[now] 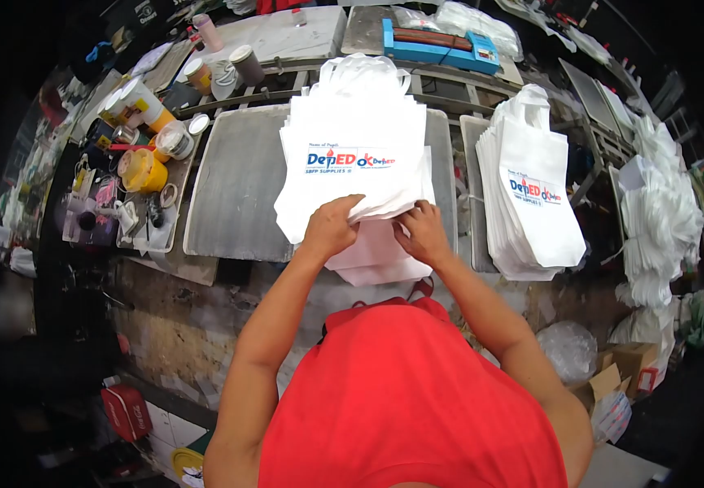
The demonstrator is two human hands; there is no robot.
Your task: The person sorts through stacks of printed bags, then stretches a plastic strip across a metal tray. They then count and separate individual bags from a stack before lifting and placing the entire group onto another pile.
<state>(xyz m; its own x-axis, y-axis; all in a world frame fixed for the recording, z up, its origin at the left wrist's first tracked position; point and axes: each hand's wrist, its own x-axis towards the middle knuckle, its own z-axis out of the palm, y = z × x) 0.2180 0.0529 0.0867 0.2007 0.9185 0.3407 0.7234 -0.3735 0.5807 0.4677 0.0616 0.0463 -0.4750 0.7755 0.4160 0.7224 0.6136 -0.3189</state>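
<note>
A stack of white bags (352,122) with handles at the far end and a red and blue DepED print lies on a grey board (238,187) in front of me. My left hand (332,228) is closed on the stack's near edge, left of its middle. My right hand (424,233) pinches the same edge a little farther right, fingers bent around the layers. Between my hands the near ends of several bags are lifted and curled. More white bag material (376,252) shows below them.
A second stack of printed white bags (527,187) lies to the right. Paint tubs, with a yellow one (142,171), crowd the left side. A blue device (440,47) sits at the back. Heaped white bags (657,211) are at far right, above an open cardboard box (608,382).
</note>
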